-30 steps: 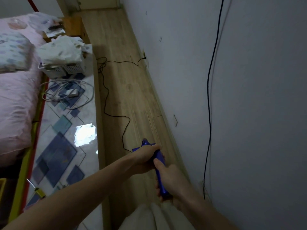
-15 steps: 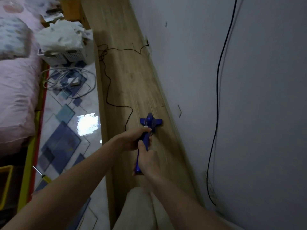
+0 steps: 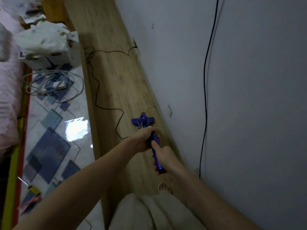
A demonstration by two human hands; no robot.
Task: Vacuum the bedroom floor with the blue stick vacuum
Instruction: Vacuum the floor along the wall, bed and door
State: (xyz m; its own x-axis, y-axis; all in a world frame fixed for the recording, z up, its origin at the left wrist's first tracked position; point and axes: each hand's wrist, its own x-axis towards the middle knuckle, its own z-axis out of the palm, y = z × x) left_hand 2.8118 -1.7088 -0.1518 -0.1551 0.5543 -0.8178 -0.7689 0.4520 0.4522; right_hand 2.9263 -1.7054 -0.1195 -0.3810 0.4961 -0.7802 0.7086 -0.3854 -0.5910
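The blue stick vacuum (image 3: 156, 151) stands on the wooden floor strip (image 3: 114, 77) close to the grey wall. Its blue floor head (image 3: 142, 121) rests on the planks beside the skirting. My left hand (image 3: 143, 138) grips the stick high up, just behind the head as seen from here. My right hand (image 3: 163, 156) grips the handle end lower in the frame. The stick's middle is hidden by both hands. The vacuum's black cord (image 3: 99, 90) snakes back along the floor to a wall socket (image 3: 135, 45).
A glossy patterned mat (image 3: 49, 138) lies left of the wooden strip, with coiled grey cables (image 3: 53, 83) and a screwdriver (image 3: 29, 185) on it. White baskets with cloth (image 3: 46, 52) and a pink bed (image 3: 8, 97) stand further left. A black wire (image 3: 205, 80) hangs down the wall. My foot (image 3: 164, 188) is near the skirting.
The vacuum head has slid forward along the wooden strip, away from me, staying near the skirting. Both hands kept their grip and my arms have stretched out.
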